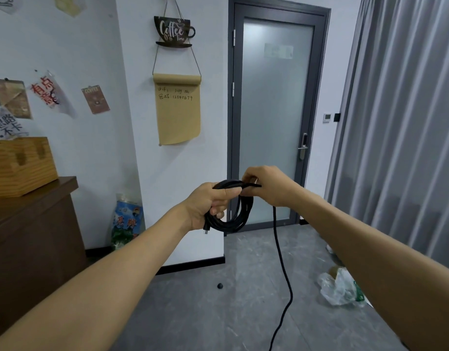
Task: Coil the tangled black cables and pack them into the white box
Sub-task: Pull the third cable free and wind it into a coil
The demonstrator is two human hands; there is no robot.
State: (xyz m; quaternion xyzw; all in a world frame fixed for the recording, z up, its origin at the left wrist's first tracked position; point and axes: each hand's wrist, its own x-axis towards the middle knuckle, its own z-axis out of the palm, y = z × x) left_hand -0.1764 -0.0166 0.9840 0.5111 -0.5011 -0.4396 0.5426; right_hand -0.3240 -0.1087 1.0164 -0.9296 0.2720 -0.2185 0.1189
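Grey tiled floor (pixel 218 312) lies open below; no white box shows. Left hand (pixel 208 203) grips the coiled black cable (pixel 233 214); right hand (pixel 264 184) pinches its loose strand (pixel 281 262), which trails out of view.

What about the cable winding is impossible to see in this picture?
- Head view: the loose black cable runs off the bottom edge, so its far end and remaining length are cut off.
- The white box is nowhere in frame.
- The coil is partly covered by the left hand; the loop count is hidden.
- The right hand covers its pinch point.
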